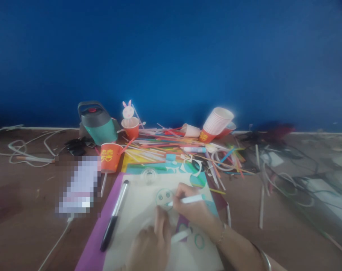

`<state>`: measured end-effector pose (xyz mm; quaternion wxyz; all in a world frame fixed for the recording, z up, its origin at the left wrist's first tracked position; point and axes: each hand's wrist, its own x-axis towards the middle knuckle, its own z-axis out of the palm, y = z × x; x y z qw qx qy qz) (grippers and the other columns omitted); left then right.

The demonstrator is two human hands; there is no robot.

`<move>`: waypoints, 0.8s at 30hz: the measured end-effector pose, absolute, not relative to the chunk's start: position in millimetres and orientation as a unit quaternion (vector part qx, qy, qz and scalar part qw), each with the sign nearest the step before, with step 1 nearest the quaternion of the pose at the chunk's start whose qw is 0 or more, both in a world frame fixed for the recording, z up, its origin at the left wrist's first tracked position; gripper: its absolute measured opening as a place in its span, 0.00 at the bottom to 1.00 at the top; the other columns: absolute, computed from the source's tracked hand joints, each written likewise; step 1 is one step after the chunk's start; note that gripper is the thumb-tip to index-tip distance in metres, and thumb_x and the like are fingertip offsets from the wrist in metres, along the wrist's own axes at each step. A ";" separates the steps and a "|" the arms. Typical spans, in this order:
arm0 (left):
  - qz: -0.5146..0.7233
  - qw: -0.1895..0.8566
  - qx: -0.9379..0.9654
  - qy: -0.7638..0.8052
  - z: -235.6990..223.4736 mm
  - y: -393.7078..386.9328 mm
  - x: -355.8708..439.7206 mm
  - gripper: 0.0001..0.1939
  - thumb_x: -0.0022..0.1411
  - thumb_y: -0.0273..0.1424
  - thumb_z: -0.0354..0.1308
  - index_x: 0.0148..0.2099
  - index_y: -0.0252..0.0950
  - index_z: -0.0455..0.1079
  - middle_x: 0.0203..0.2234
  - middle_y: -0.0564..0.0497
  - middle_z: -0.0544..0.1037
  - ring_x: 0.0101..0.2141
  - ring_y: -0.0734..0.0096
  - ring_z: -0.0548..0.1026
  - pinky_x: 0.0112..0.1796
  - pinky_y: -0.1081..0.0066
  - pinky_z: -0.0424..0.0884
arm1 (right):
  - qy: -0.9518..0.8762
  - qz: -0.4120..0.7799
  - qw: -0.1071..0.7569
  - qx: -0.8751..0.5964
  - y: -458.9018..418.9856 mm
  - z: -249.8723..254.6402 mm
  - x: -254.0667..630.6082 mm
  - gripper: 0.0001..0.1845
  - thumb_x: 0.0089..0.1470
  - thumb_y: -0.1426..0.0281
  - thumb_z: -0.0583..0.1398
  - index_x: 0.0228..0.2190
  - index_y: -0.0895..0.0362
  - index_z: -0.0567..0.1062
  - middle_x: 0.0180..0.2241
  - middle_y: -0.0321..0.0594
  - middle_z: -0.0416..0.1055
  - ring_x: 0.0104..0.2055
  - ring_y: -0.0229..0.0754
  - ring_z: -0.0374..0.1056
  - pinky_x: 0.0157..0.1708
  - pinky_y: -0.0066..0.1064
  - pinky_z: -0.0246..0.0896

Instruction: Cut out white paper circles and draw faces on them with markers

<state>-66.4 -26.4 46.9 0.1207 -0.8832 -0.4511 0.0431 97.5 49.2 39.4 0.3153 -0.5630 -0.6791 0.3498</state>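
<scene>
Paper disc (164,197) with a drawn face lies on a cream sheet (137,218), under the tip of a white marker (187,200).

Right hand (192,209), fingers closed round the marker, draws; left hand (152,244) rests fingers down to steady the sheet, grasping nothing. A black marker (114,216) lies beside them. Straws (165,145) and red paper cups (216,124) litter the brown table (272,233) below a blue wall (171,56).

deep blue wall (171,56) behind; white strip along its base; brown wooden floor (286,233) below; soft, even light.
</scene>
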 end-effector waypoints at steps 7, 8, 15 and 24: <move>0.042 0.115 -0.882 -0.455 47.1 -26.5 -65.8 0.24 0.55 0.20 0.53 0.54 0.32 0.67 0.51 0.34 0.70 0.20 0.78 0.72 0.21 0.77 0.71 | -0.677 0.344 0.310 -0.571 49.0 39.1 97.5 0.11 0.44 0.73 0.56 0.17 0.55 0.58 0.17 0.28 0.58 0.21 0.33 0.55 0.20 0.23 0.50; 0.042 0.116 -0.881 -0.456 47.1 -26.5 -65.8 0.23 0.55 0.20 0.53 0.54 0.32 0.67 0.51 0.34 0.70 0.20 0.78 0.72 0.21 0.77 0.71 | -0.677 0.344 0.309 -0.572 49.0 39.9 97.3 0.11 0.44 0.73 0.56 0.17 0.55 0.58 0.17 0.28 0.58 0.21 0.33 0.54 0.20 0.23 0.50; 0.045 0.125 -0.880 -0.456 49.2 -26.3 -65.8 0.23 0.55 0.20 0.53 0.54 0.32 0.68 0.51 0.33 0.71 0.19 0.78 0.72 0.20 0.77 0.70 | -0.677 0.350 0.305 -0.572 49.4 42.9 96.3 0.10 0.44 0.72 0.56 0.17 0.55 0.59 0.17 0.29 0.58 0.21 0.33 0.54 0.21 0.23 0.49; 0.034 0.127 -0.883 -0.451 48.4 -25.9 -65.9 0.23 0.55 0.20 0.53 0.54 0.32 0.68 0.50 0.33 0.71 0.19 0.78 0.72 0.19 0.77 0.70 | -0.603 0.416 0.319 -0.601 50.3 51.2 95.0 0.14 0.46 0.63 0.57 0.17 0.54 0.59 0.15 0.29 0.59 0.19 0.34 0.54 0.20 0.24 0.51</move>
